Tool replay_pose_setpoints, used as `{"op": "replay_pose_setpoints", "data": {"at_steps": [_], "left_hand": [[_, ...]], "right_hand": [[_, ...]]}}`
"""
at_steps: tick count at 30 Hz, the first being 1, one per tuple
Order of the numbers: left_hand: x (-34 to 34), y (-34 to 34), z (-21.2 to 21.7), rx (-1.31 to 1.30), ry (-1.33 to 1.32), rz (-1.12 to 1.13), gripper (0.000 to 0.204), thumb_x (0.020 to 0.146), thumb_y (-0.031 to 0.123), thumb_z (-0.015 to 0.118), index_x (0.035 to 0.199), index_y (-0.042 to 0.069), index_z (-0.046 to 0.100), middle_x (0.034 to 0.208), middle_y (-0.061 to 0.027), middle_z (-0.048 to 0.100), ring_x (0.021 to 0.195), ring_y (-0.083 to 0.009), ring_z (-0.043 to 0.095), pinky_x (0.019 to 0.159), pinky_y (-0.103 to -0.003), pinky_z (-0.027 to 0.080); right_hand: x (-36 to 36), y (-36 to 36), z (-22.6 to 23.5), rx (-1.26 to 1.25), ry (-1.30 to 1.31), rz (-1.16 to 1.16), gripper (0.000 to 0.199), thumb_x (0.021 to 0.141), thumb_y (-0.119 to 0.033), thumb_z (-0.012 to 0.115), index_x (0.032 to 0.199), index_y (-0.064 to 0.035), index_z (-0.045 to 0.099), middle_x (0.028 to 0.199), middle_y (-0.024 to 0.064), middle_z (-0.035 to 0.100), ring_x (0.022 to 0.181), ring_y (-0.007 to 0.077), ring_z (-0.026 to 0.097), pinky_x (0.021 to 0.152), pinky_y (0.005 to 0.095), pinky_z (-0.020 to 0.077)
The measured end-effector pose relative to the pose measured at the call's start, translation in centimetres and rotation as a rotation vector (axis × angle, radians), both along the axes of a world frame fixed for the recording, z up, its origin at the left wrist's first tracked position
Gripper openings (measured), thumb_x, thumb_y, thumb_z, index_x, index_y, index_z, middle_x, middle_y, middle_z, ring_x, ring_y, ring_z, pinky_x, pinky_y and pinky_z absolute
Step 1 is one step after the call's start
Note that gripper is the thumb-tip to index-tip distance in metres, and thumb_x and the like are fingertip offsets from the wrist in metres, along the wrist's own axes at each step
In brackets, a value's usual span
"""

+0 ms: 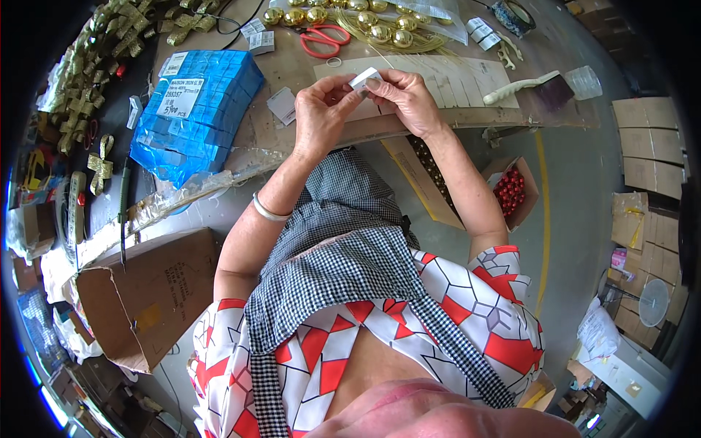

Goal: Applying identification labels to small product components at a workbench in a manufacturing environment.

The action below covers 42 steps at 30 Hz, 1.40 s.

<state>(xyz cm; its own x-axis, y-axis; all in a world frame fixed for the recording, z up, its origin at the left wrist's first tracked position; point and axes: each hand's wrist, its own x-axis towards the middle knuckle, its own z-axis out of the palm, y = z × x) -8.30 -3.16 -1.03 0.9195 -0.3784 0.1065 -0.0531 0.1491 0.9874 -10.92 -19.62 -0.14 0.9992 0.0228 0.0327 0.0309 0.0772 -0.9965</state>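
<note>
Left hand [320,109] and right hand [403,95] both pinch small white box [364,78] between fingertips, above near edge of workbench [292,69]. Blue wrapped bundle [198,109] toward left side; red scissors [325,38] toward far edge.

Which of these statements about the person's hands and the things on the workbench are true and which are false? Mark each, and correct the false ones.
1. Both hands hold one small white box. True: the left hand and the right hand pinch it together above the bench.
2. The red-handled scissors are in the right hand. False: they lie on the bench beyond the hands.
3. A blue wrapped bundle lies to the person's left. True.
4. The gold balls sit in the open carton on the floor. False: they lie on the bench; that carton holds red beads.
</note>
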Motion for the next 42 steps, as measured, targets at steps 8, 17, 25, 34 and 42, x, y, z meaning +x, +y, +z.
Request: {"op": "replay_pose_setpoints", "data": {"at_steps": [8,17,25,34,42], "left_hand": [[0.3,0.8,0.6,0.432,-0.548,0.129,0.025,0.069,0.004,0.065,0.094,0.003,0.063,0.080,-0.0061,0.058,0.063,-0.0140,0.056,0.059,-0.025,0.046],[0.4,1.1,0.1,0.549,-0.655,0.155,0.025,0.070,0.006,0.065,0.095,0.002,0.062,0.083,-0.0097,0.059,0.069,-0.0200,0.057,0.061,-0.029,0.047],[1.0,0.8,3.5,0.685,-0.945,0.064,0.020,0.071,0.008,0.064,0.090,0.004,0.064,0.084,-0.0090,0.060,0.078,-0.0246,0.055,0.069,-0.034,0.046],[2.0,-0.3,2.4,0.823,-1.070,-0.031,0.008,0.073,0.015,0.061,0.073,0.007,0.061,0.071,-0.0069,0.055,0.076,-0.0242,0.054,0.069,-0.035,0.045],[1.3,0.3,2.7,0.648,-0.726,-0.047,0.011,0.074,0.011,0.062,0.082,0.006,0.065,0.070,-0.0067,0.061,0.066,-0.0157,0.055,0.060,-0.028,0.044]], "right_hand": [[0.6,-0.7,1.3,-0.747,-0.538,-0.054,0.023,0.072,-0.011,0.068,0.093,-0.0041,0.063,0.087,0.0003,0.058,0.079,0.0132,0.052,0.069,0.0250,0.0431],[0.8,-1.1,0.1,-0.854,-0.556,0.035,0.022,0.066,-0.007,0.071,0.087,-0.0026,0.064,0.086,0.0036,0.059,0.084,0.0183,0.051,0.073,0.0284,0.0438],[0.5,-0.3,0.3,-0.789,-0.542,-0.108,0.023,0.066,-0.005,0.070,0.087,-0.0020,0.063,0.091,0.0044,0.058,0.086,0.0192,0.052,0.075,0.0278,0.0440],[0.9,-0.6,-0.8,-0.943,-0.582,-0.106,0.025,0.058,-0.001,0.068,0.083,-0.0025,0.062,0.089,0.0025,0.057,0.084,0.0217,0.049,0.075,0.0313,0.0426],[0.2,-0.8,0.6,-0.766,-0.369,0.048,0.018,0.067,-0.009,0.067,0.083,-0.0025,0.062,0.081,0.0025,0.057,0.079,0.0171,0.054,0.070,0.0282,0.0436]]}}
